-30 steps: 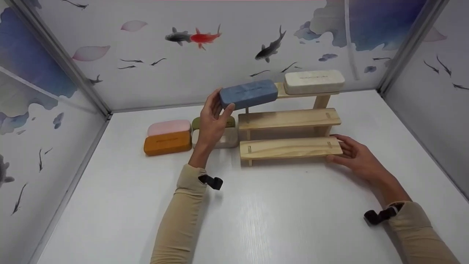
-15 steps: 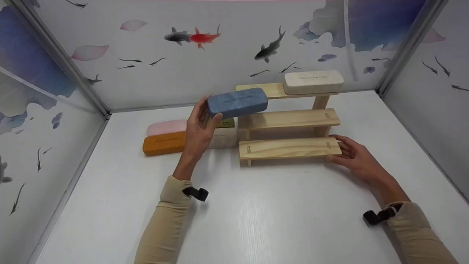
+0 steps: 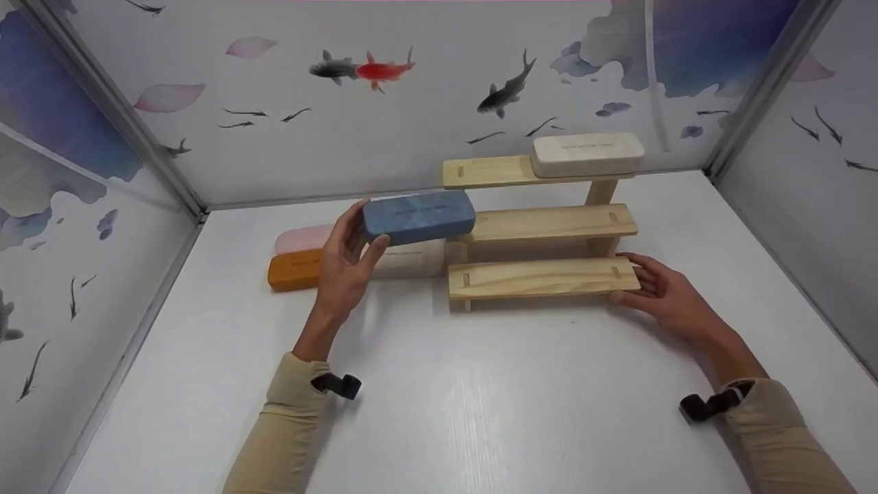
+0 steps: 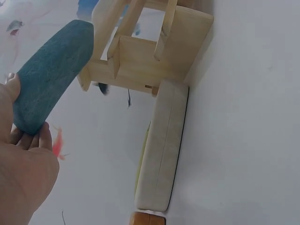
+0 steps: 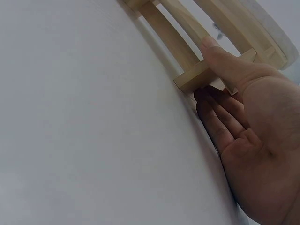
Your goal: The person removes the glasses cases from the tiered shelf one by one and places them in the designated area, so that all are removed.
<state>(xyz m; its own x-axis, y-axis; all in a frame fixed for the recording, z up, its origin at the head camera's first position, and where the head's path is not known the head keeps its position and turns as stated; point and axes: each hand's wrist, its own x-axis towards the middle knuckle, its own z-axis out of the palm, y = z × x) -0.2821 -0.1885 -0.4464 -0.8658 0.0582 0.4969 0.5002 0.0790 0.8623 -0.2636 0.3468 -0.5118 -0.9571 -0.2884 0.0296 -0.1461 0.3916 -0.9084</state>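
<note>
My left hand (image 3: 343, 278) holds a blue glasses case (image 3: 420, 217) by its left end, thumb in front and fingers behind. The case is in the air, just left of a three-step wooden display stand (image 3: 542, 278). In the left wrist view, the blue case (image 4: 56, 70) lies between thumb and fingers, apart from the stand. My right hand (image 3: 675, 302) grips the right end of the stand's lowest shelf; the right wrist view has the thumb over the wood (image 5: 197, 77) and the fingers beneath. A cream glasses case (image 3: 588, 154) rests on the top shelf's right half.
Left of the stand, an orange case (image 3: 293, 269), a pink case (image 3: 302, 239) and an off-white case (image 3: 415, 261) sit on the white table (image 3: 480, 398). A green edge (image 4: 142, 159) shows behind the off-white one. Printed panels (image 3: 439, 103) enclose the table.
My left hand has carried the blue case down and left, away from the top shelf, whose left half is now uncovered. The right hand stays on the stand.
</note>
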